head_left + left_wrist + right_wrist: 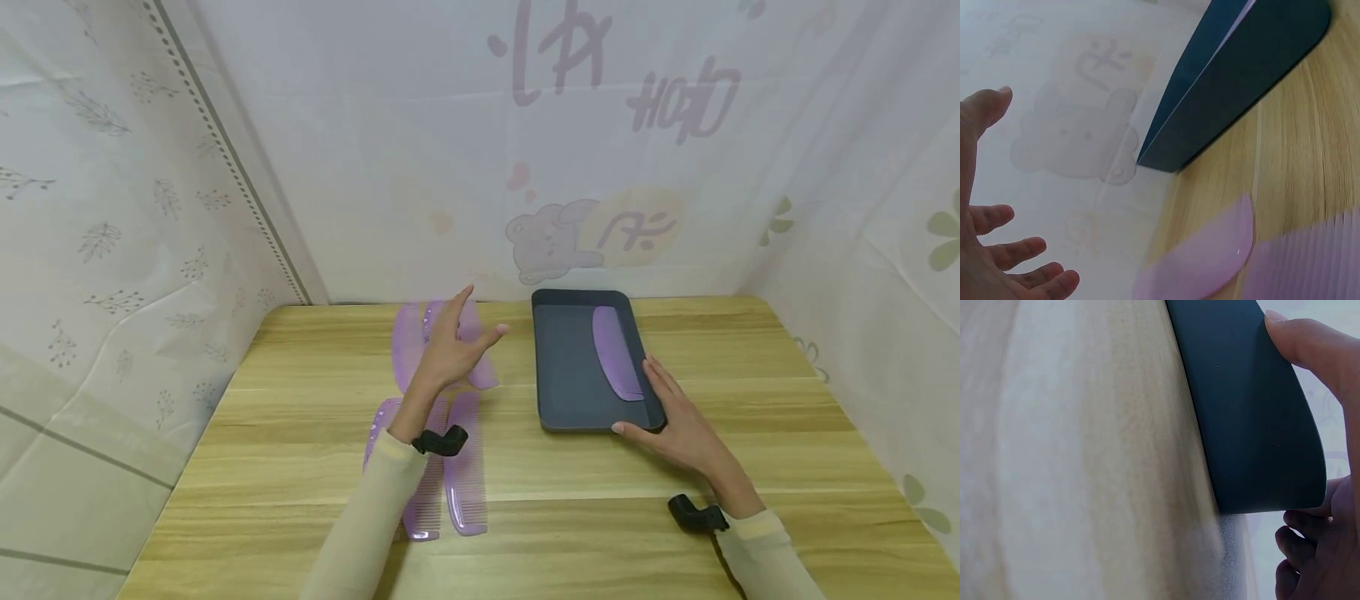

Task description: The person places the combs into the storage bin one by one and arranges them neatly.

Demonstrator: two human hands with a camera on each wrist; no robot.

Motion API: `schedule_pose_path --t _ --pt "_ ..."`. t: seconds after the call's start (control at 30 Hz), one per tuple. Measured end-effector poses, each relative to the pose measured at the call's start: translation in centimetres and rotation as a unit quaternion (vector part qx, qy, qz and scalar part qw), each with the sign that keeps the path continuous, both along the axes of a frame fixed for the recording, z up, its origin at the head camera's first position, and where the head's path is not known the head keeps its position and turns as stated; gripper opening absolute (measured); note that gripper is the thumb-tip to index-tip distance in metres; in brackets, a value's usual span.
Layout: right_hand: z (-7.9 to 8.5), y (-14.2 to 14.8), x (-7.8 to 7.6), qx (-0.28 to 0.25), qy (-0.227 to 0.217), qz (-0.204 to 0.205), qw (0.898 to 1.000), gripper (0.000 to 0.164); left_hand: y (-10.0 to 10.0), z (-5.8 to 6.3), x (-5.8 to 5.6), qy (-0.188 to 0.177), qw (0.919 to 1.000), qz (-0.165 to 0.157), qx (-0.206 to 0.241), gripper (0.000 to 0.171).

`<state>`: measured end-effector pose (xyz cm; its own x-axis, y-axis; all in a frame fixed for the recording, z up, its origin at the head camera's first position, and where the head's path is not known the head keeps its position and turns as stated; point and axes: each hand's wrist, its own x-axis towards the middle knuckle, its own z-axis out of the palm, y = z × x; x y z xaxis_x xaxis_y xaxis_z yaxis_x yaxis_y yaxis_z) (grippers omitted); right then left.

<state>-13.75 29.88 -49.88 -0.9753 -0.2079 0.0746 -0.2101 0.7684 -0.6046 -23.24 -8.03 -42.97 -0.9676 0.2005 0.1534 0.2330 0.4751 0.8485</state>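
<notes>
My left hand (450, 354) hovers over several purple combs, its thumb and fingers spread and nothing in them. Under and beside it lie a wide comb (407, 346) and another comb (480, 367), partly covered by the hand. Closer to me, a long-toothed comb (467, 467) lies beside one that my left forearm partly hides. To the right, a dark grey tray (562, 367) holds one purple comb (617, 354) along its right side. My right hand (682, 425) grips the tray's near right corner, thumb at the front rim (1266, 325) and fingers along the right wall.
The wooden table (585, 533) ends at a pale printed curtain (390, 183) behind the tray and combs. More curtain hangs along the left and right sides. A black camera mount (442, 442) sits on each wrist.
</notes>
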Motion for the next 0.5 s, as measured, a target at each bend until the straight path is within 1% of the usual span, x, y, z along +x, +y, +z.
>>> schedule_pose_path --t 0.17,0.37,0.5 --pt "0.0 0.0 0.0 0.001 0.003 0.0 1.0 0.117 -1.6 -0.3 -0.3 -0.01 0.9997 0.002 0.023 0.097" --pt "-0.1 0.0 0.0 0.0 0.005 0.001 1.0 0.117 -3.4 -0.9 -0.6 -0.011 0.9989 0.009 0.045 0.096" --pt "0.0 0.0 0.0 -0.001 0.004 0.0 1.0 0.117 -4.5 -1.3 -0.7 -0.023 0.9978 0.013 0.061 0.097"
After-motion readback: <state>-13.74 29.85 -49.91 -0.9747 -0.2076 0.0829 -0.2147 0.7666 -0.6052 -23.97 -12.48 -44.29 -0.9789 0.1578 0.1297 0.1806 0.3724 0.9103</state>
